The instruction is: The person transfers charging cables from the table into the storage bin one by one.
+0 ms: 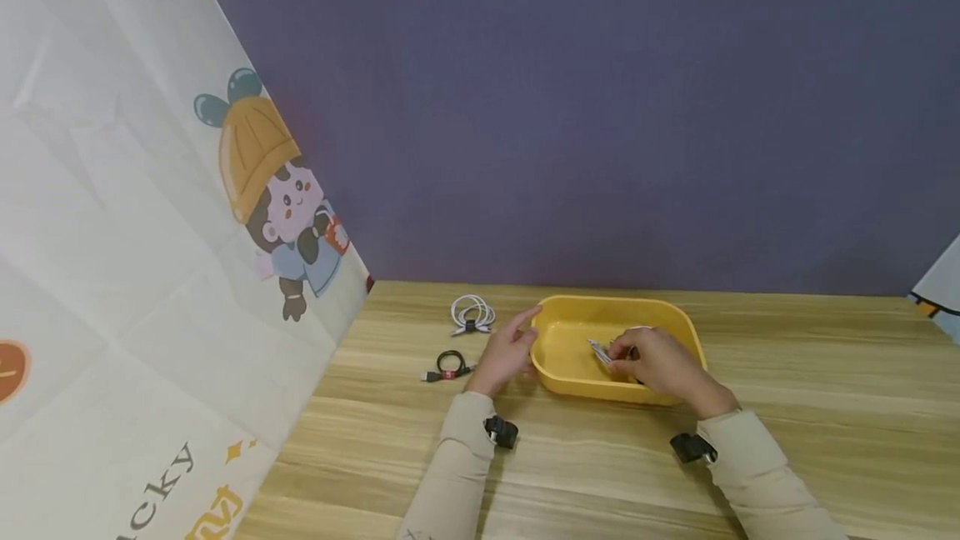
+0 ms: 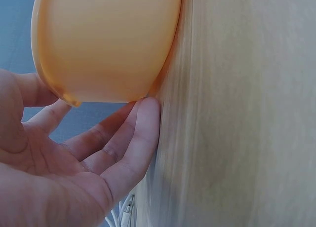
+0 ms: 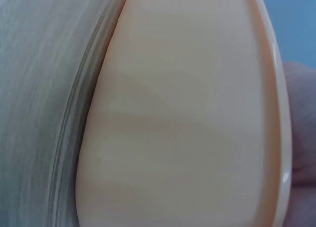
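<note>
A yellow plastic basin (image 1: 573,390) stands between my two hands. My left hand (image 1: 508,354) grips its left end; in the left wrist view one digit (image 2: 37,90) reaches over the rim while other fingers (image 2: 143,121) lie against the lower wall near the table. My right hand (image 1: 660,361) reaches into the basin and pinches a white cable (image 1: 600,352), partly hidden by the fingers. In the right wrist view the basin's outer wall (image 3: 182,113) hides most of that hand, leaving a strip of it (image 3: 302,138) beyond the rim.
Left of the basin, a coiled white cable (image 1: 472,313) with a black tie lies on the wooden table (image 1: 375,440). Nearer me is a coiled black cable (image 1: 452,367) with a red tie. A dark blue panel (image 1: 600,107) rises behind the table, and a printed white sheet (image 1: 135,232) hangs at left.
</note>
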`<state>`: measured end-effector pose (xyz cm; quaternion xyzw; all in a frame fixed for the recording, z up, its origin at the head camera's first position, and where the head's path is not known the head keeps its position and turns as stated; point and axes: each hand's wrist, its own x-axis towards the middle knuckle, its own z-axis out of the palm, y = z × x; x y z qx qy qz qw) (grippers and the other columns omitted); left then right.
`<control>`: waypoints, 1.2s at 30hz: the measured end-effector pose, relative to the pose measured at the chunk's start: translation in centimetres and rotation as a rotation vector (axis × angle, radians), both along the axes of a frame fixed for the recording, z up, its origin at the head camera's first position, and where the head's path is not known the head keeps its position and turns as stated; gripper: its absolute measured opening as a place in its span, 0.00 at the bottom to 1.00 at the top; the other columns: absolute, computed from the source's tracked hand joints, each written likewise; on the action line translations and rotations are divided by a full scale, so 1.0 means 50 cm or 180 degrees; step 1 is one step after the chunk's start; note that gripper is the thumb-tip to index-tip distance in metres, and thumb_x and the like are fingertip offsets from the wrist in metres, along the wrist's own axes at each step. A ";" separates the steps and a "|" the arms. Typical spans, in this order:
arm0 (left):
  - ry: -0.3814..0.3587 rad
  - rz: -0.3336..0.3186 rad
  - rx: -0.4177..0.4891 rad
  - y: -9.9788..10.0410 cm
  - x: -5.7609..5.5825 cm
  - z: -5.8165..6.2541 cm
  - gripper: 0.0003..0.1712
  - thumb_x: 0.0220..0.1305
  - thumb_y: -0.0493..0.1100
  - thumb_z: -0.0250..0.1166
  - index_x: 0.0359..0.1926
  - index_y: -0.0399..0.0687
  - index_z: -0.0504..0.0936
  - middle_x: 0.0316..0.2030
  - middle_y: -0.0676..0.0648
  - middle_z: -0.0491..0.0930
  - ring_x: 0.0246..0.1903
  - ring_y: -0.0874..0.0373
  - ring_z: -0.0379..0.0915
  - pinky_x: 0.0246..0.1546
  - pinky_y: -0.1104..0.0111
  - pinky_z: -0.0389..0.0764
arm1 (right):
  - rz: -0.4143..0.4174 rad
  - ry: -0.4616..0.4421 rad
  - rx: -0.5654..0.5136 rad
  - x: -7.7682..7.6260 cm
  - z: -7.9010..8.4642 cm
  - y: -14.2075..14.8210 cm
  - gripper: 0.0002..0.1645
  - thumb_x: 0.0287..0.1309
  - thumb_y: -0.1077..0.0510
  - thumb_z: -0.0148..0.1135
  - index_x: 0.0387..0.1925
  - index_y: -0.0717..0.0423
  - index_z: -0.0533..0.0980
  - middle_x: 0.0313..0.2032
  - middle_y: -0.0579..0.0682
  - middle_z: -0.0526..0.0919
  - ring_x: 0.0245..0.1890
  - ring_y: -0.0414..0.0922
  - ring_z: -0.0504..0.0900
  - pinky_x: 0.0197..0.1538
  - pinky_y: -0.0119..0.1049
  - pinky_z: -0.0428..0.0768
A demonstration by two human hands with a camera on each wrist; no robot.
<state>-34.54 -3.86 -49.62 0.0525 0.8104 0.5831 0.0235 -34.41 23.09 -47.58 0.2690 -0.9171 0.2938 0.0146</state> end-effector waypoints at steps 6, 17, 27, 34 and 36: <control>-0.0009 -0.0001 0.0017 0.001 -0.002 0.000 0.25 0.79 0.47 0.54 0.73 0.68 0.71 0.50 0.35 0.83 0.36 0.50 0.85 0.35 0.62 0.91 | 0.0043 -0.0008 0.0037 -0.003 0.002 0.002 0.02 0.57 0.56 0.75 0.31 0.48 0.87 0.33 0.41 0.86 0.25 0.34 0.72 0.27 0.29 0.71; -0.0006 -0.0036 0.0047 0.001 -0.001 -0.002 0.25 0.80 0.45 0.53 0.73 0.65 0.71 0.49 0.34 0.83 0.33 0.55 0.83 0.33 0.61 0.91 | 0.0201 -0.0075 0.0044 -0.008 -0.003 0.004 0.04 0.55 0.58 0.76 0.28 0.47 0.87 0.31 0.40 0.82 0.29 0.35 0.75 0.31 0.29 0.76; 0.0071 -0.0004 -0.0009 0.003 0.000 0.001 0.25 0.80 0.44 0.53 0.73 0.65 0.71 0.49 0.34 0.84 0.32 0.54 0.83 0.34 0.57 0.91 | 0.0379 -0.0081 -0.0038 -0.011 -0.008 0.006 0.05 0.55 0.58 0.77 0.28 0.46 0.86 0.30 0.41 0.81 0.31 0.33 0.78 0.34 0.28 0.81; 0.0051 0.0006 -0.0048 0.000 0.002 0.003 0.25 0.80 0.45 0.53 0.73 0.66 0.71 0.49 0.35 0.83 0.33 0.55 0.83 0.34 0.59 0.91 | 0.0489 -0.0172 -0.0090 -0.009 -0.003 0.005 0.03 0.54 0.59 0.77 0.28 0.47 0.88 0.30 0.42 0.81 0.31 0.34 0.77 0.34 0.28 0.82; 0.0039 -0.0004 -0.0044 0.001 0.001 0.004 0.25 0.80 0.46 0.53 0.73 0.67 0.70 0.49 0.35 0.83 0.33 0.54 0.83 0.33 0.61 0.90 | 0.0492 -0.0201 -0.0087 -0.007 -0.001 0.005 0.03 0.54 0.59 0.77 0.29 0.48 0.88 0.30 0.42 0.81 0.31 0.34 0.77 0.34 0.28 0.82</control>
